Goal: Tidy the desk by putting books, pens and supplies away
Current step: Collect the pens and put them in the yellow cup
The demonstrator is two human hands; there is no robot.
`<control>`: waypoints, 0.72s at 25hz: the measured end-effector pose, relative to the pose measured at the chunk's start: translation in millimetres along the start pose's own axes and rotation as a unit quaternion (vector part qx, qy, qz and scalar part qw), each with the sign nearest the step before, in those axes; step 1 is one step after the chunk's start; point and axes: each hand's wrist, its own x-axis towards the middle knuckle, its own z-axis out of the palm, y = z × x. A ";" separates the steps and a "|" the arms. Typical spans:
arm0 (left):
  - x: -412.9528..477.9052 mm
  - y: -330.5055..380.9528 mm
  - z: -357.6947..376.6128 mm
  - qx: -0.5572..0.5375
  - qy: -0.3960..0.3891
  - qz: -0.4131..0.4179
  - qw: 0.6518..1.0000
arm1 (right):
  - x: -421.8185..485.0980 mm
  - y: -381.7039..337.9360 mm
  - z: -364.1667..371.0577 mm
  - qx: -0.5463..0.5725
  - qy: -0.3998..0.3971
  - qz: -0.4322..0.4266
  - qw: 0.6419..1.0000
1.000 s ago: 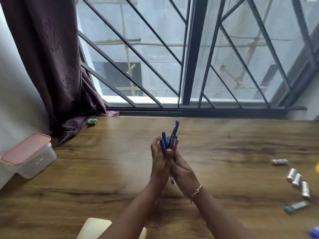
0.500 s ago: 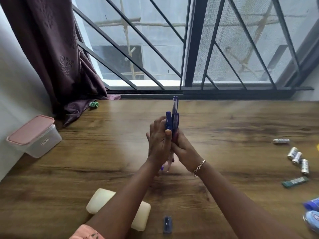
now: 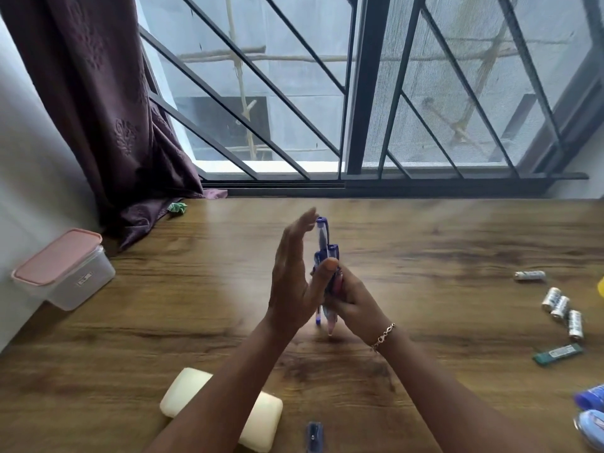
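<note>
A bundle of blue pens [image 3: 323, 246] stands upright over the middle of the wooden desk [image 3: 425, 243], tips pointing down near the desk top. My right hand [image 3: 351, 297] grips the bundle round its lower half. My left hand [image 3: 294, 276] lies flat against the bundle's left side with straight fingers, and its thumb presses on the front of the pens. A cream eraser block [image 3: 261, 416] lies near the front edge, partly under my left forearm. A small blue sharpener [image 3: 314, 434] lies just to its right.
A clear box with a pink lid [image 3: 62, 269] stands at the left edge by the wall. Several batteries [image 3: 559, 305], a green strip [image 3: 558, 353] and blue objects [image 3: 591, 413] lie at the right. A maroon curtain [image 3: 108, 103] drapes onto the back left corner.
My left hand's fingers have straightened off the pens and now lie flat beside them. The view has tilted down, bringing the eraser and sharpener into sight.
</note>
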 end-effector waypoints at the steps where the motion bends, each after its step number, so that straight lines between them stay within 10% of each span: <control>1: -1.4 -0.8 0.4 0.027 -0.015 0.019 0.999 | -0.8 -1.0 1.1 0.005 0.001 0.006 1.000; 18: -33.1 -8.4 22.3 -0.056 -0.076 -0.220 0.971 | 8.5 10.2 7.1 0.033 0.082 0.068 0.994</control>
